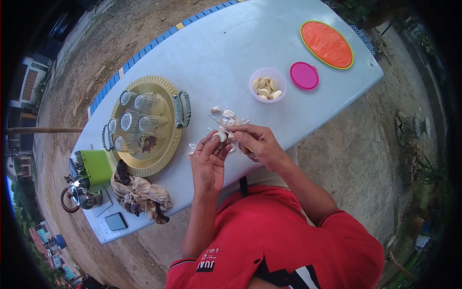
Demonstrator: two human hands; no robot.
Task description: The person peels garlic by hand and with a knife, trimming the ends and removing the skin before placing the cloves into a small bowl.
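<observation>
The right hand [256,144] mostly hides the knife [215,121] — handle especially.

Tray with glasses — phone [116,221] — kettle [83,192]

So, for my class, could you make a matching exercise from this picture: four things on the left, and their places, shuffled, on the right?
Things:
1. Drinking glasses
2. Peeled garlic cloves
3. Knife
4. Smartphone

Places:
A. Held in the right hand
B. Near the crumpled cloth, at the table's edge
C. On the gold tray
D. In the round plastic bowl

Right pairs: 1-C, 2-D, 3-A, 4-B
</observation>
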